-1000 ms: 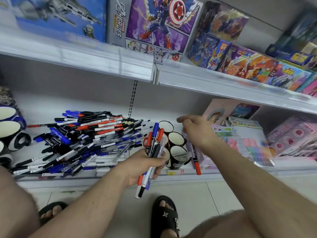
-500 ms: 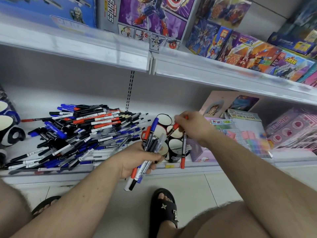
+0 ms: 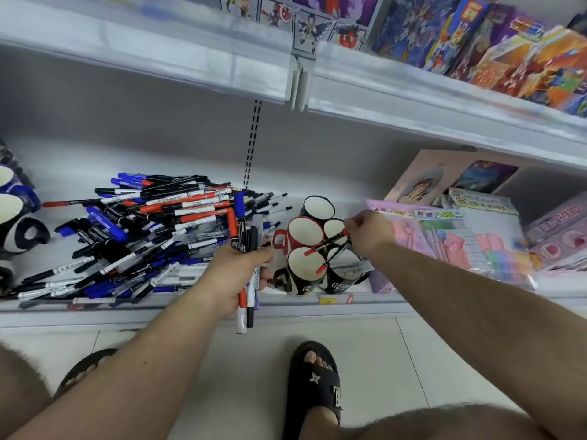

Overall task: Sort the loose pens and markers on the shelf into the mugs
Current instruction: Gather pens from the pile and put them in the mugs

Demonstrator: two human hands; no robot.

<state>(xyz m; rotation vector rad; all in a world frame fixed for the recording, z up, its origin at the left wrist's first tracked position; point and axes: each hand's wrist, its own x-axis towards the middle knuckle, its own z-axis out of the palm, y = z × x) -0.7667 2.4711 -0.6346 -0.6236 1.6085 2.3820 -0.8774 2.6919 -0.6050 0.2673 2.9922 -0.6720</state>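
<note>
A large heap of loose pens and markers [image 3: 152, 236] covers the left half of the lower shelf [image 3: 197, 304]. Near the shelf's front edge, right of the heap, stands a cluster of mugs [image 3: 314, 249], black ones and a red one. The left hand [image 3: 236, 274] grips a bundle of markers [image 3: 244, 249] just beside the mugs. The right hand [image 3: 370, 231] pinches two red-capped markers [image 3: 327, 249] that slant down over the front mugs. Pink packaged stationery [image 3: 451, 242] fills the shelf's right end.
</note>
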